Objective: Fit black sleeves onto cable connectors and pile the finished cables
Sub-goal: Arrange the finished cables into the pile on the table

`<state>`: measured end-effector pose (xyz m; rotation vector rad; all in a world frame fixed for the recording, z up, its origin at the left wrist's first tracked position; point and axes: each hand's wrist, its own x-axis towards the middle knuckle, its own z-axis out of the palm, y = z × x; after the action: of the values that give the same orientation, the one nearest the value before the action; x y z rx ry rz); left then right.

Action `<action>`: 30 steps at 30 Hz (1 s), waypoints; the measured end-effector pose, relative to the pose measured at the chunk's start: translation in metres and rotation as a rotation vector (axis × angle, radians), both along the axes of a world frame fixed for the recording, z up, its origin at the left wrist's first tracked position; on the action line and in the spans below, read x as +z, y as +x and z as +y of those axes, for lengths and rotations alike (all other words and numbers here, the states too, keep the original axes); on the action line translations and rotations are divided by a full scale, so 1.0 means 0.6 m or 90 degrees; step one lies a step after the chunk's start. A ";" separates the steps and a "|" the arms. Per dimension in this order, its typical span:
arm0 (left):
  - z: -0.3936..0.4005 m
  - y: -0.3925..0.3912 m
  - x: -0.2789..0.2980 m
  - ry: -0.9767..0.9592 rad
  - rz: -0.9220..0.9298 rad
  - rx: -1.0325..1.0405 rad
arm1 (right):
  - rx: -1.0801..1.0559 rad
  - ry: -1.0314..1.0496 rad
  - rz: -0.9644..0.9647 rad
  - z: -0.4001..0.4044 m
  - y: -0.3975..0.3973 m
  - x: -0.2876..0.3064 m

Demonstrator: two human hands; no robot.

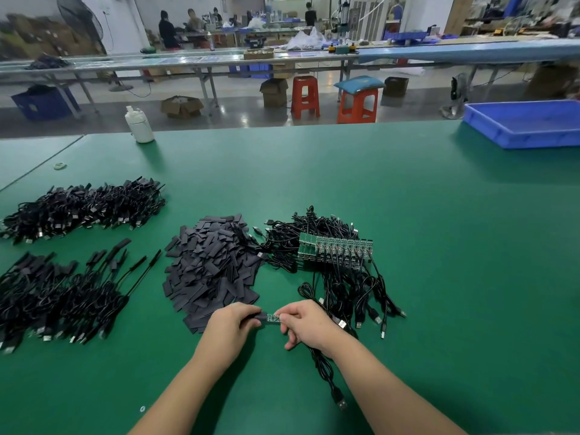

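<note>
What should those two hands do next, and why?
Probably slide the sleeve further over the green board. The left hand holds the sleeve, the right hand holds the board, and much of the board is bare between them.

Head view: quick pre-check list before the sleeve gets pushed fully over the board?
1. Left hand has a grip on the black sleeve: ok.
2. Right hand has a grip on the green board: ok.
3. Sleeve fully over the board: not ok, green still exposed.
4. Sleeve lined up straight with the board: cannot tell, too small.
5. Cable trailing free on the table: ok.
6. Finished pile within sight at left: ok.
</note>
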<state>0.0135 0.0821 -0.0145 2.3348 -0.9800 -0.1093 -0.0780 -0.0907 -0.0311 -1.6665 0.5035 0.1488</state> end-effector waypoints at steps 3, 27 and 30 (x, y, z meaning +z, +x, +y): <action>-0.001 -0.002 0.000 -0.007 -0.014 -0.026 | 0.001 0.015 -0.001 -0.002 -0.002 -0.002; -0.020 -0.016 -0.013 -0.048 -0.049 -0.085 | 0.012 0.073 0.024 -0.008 -0.003 0.006; -0.021 -0.015 -0.016 -0.028 -0.045 -0.101 | 0.028 0.065 0.022 -0.007 -0.003 0.006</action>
<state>0.0043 0.0694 -0.0239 2.2316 -1.1898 -0.0675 -0.0796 -0.0946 -0.0276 -1.5783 0.4781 0.2324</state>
